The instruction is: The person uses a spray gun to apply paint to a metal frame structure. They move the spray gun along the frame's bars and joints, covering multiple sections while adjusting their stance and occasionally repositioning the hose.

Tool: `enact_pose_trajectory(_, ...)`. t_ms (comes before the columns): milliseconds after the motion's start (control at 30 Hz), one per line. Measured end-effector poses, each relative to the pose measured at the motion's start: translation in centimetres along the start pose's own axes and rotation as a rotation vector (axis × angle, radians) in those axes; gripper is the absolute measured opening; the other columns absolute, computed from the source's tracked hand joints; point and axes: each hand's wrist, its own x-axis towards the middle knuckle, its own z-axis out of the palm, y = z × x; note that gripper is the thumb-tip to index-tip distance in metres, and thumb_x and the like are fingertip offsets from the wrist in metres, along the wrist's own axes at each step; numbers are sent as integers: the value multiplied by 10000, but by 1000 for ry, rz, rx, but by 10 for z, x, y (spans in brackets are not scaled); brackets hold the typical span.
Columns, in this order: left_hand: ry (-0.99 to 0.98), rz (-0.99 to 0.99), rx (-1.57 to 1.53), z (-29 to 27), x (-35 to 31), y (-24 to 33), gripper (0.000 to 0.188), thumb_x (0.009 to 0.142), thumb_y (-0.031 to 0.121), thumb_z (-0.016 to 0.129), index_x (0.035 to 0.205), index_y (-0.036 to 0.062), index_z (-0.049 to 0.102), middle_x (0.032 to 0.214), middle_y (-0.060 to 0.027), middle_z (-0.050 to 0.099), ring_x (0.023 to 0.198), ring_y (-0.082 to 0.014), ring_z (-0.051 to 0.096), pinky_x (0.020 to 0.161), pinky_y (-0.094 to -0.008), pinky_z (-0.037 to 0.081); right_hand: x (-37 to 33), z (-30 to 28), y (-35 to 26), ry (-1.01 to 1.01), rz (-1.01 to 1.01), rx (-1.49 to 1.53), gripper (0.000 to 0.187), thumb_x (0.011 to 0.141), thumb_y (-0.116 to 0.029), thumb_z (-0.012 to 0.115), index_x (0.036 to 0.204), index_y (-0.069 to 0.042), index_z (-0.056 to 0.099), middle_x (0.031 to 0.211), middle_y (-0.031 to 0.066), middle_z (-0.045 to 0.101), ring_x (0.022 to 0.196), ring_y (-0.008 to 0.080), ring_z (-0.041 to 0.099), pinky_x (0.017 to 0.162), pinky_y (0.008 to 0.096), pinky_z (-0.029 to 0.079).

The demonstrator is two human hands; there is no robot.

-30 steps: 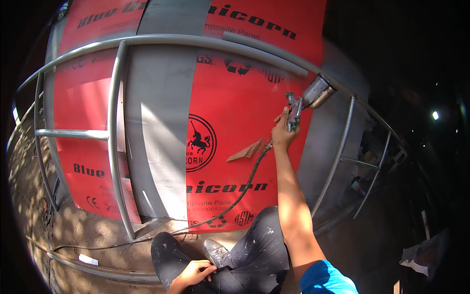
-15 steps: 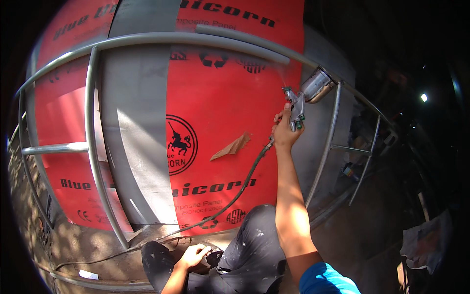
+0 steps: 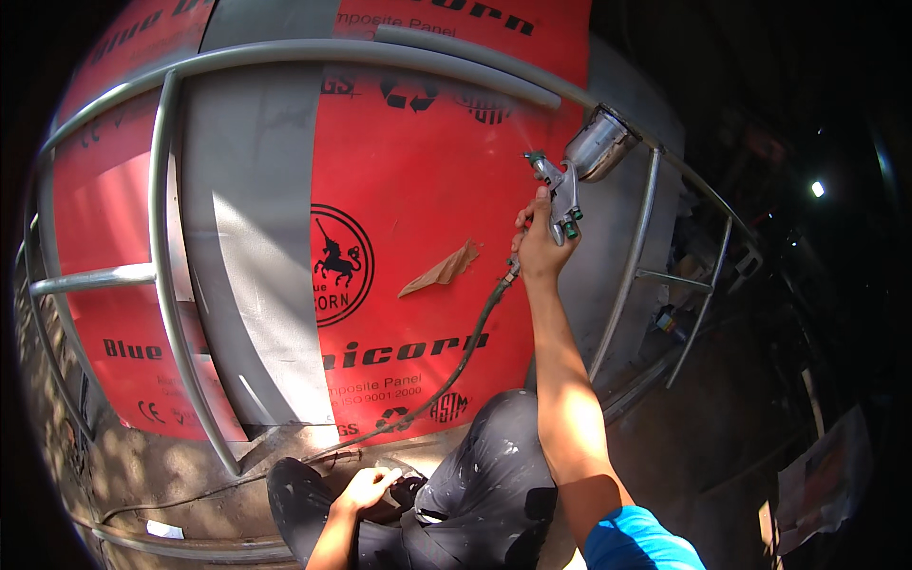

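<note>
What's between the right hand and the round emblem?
In the head view, a torn brown patch on the red sheet lies between the right hand and the emblem.

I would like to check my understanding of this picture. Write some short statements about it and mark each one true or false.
1. The right hand grips a spray gun. True.
2. Both hands are on the gun. False: the left hand is apart from it, near the dark trousers.
3. A hose runs down from the gun's handle. True.
4. The gun's cup is red. False: the cup is silver-grey.
5. A torn brown piece shows on the red sheet. True.
</note>
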Motion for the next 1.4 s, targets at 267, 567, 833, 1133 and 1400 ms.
enact_pose_trajectory(267,1,33,-58,-1,1,-7,521,1086,511,590,1092,32,793,934,-54,765,891,-140,657,874,-318,517,10,-6,15,178,-124,-90,348,1084,-288,663,867,-17,634,720,54,646,576,138,648,369,281,422)
enact_pose_trajectory(567,14,-8,-37,0,2,-10,563,1063,569,595,1105,44,795,972,-77,772,916,-156,669,902,-338,522,8,-2,24,39,-113,-80,315,1066,-277,696,904,-10,652,764,50,651,592,132,641,370,270,448)
enact_pose_trajectory(833,13,-54,-72,-2,-1,-11,553,1066,560,598,1128,46,793,1004,-84,783,970,-157,691,935,-325,521,-11,23,7,-269,-24,158,277,1074,-270,682,1080,7,686,813,53,688,730,175,750,381,257,465)
enact_pose_trajectory(1133,37,-4,-6,-3,-6,-7,531,1081,514,595,1065,13,771,951,-84,771,912,-151,666,898,-333,517,-11,30,14,-132,-8,45,271,1075,-283,681,1026,-17,664,790,33,640,619,123,644,372,249,443)
enact_pose_trajectory(1400,45,-9,-34,-4,-5,-18,512,1082,504,597,1047,24,773,957,-78,771,916,-149,672,904,-329,519,-4,22,10,82,-94,-88,303,1076,-290,676,972,-6,654,727,37,639,568,113,622,371,270,442)
